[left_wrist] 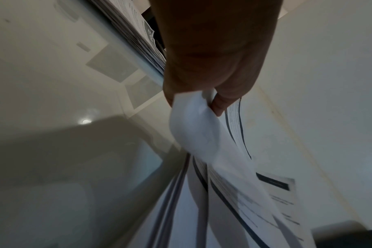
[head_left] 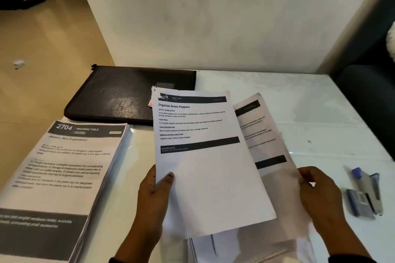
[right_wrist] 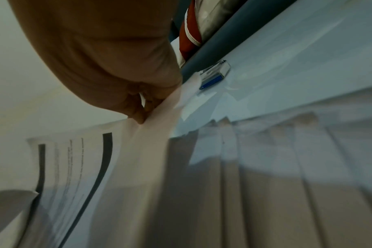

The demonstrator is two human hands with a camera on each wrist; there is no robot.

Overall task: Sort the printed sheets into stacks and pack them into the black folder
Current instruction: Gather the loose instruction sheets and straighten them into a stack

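Observation:
My left hand (head_left: 159, 179) pinches the left edge of a sheet headed "Organize Green Peppers" (head_left: 205, 156), thumb on top; the left wrist view shows this hand (left_wrist: 193, 102) gripping the curled paper (left_wrist: 195, 127). My right hand (head_left: 310, 181) pinches the right edge of a second printed sheet (head_left: 267, 134), lifted behind the first; the right wrist view shows its fingers (right_wrist: 142, 114) on that sheet (right_wrist: 138, 159). More loose sheets (head_left: 213, 247) lie underneath. A thick stack topped "2704 Dressing Table" (head_left: 62, 166) lies at left. The closed black folder (head_left: 128, 94) lies at the back.
A blue and silver stapler (head_left: 365, 192), also in the right wrist view as the stapler (right_wrist: 214, 75), lies at the right on the white table (head_left: 310, 102). A wall stands behind the table. A dark sofa (head_left: 372, 92) borders the right side; tan floor lies to the left.

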